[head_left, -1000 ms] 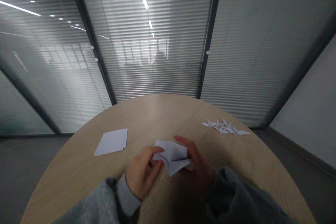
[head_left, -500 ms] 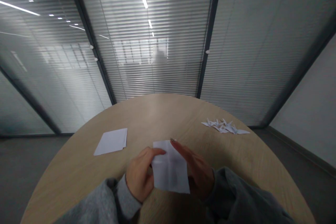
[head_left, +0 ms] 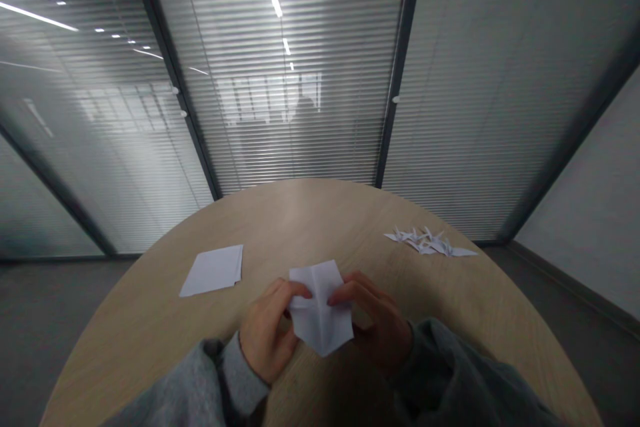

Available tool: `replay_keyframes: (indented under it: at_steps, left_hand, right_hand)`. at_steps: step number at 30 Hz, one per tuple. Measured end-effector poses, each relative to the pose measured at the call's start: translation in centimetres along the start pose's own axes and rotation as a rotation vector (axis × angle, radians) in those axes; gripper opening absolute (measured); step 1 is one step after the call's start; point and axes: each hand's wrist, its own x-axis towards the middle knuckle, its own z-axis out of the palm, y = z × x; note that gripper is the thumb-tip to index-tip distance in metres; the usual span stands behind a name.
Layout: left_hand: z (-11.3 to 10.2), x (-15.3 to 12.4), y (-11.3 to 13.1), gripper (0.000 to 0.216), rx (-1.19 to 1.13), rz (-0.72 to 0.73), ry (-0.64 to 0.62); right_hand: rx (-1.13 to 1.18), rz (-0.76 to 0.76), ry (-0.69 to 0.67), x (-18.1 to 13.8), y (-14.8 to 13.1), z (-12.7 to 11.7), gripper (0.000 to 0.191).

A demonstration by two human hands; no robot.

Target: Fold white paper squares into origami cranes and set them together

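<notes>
A creased white sheet of paper (head_left: 320,313) is held just above the round wooden table (head_left: 150,327), near its front edge. My left hand (head_left: 267,333) pinches the sheet's left side with thumb and fingers. My right hand (head_left: 377,327) pinches its right side, fingers curled over the top. The sheet's sides fold inward, and its lower end comes to a point. Both wrists wear grey sleeves.
A small stack of flat white paper sheets (head_left: 214,269) lies on the table to the left. Several folded white paper cranes (head_left: 427,242) lie in a cluster at the far right. Glass walls with blinds stand behind the table.
The sheet was opened out flat half a second ago. Now both hands pinch its sides inward, so it has a pointed lower end.
</notes>
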Motion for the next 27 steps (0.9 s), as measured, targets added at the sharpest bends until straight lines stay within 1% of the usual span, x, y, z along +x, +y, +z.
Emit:
replay_keyframes:
  at_steps: [7,11,15,21,27]
  left_hand:
    - [-0.09,0.09,0.31,0.030,0.018,-0.013,-0.026]
    - [0.03,0.13,0.34,0.032,-0.009,-0.016,-0.028]
    - [0.18,0.10,0.35,0.030,-0.028,-0.050,-0.035]
    - [0.14,-0.03,0.31,0.031,-0.014,-0.059,-0.066]
    - [0.16,-0.06,0.18,0.031,-0.008,-0.044,-0.063]
  right_hand:
    - [0.055,-0.012,-0.029,-0.07,0.22,0.15,0.009]
    - [0.048,0.016,-0.015,-0.10,0.14,0.26,0.008]
    - [0.021,0.052,-0.014,-0.05,-0.14,0.16,0.008]
    - [0.014,0.058,-0.010,0.06,-0.38,0.19,0.015]
    - [0.012,0.012,-0.024,0.07,-0.26,0.27,0.018]
